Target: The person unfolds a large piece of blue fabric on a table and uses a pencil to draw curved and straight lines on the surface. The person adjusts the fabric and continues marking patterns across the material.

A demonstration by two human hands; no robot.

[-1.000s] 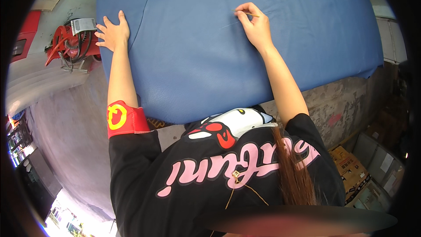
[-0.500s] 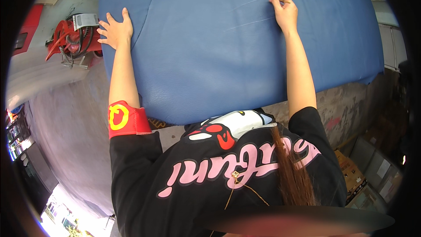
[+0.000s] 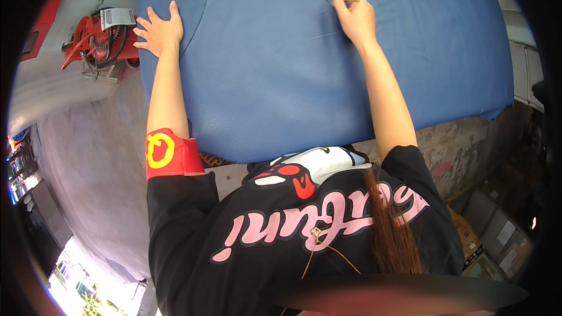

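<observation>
A large sheet of blue leather (image 3: 263,76) is spread out in front of me. My left hand (image 3: 162,32) lies flat near its left edge, fingers spread, beside a dark curved line. Toward the far side, my right hand (image 3: 357,20) pinches a thin, pen-like marking stick (image 3: 351,0), its tip at the leather. What kind of pen it is I cannot make out. Two pale, thin lines run on the leather left of this hand; the nearer line (image 3: 323,36) stops by the wrist, and part of the farther one is hidden by the fingers.
Beyond the left edge stands a red machine (image 3: 96,41) with black hoses and a whitish card on it. Cardboard boxes (image 3: 465,237) and grey panels are low at the right. A worn grey surface (image 3: 462,146) shows below the leather's near right edge.
My right hand has moved left across the leather with the marking stick, now covering part of the pale lines. My left hand stays spread on the leather, slightly shifted in the picture.
</observation>
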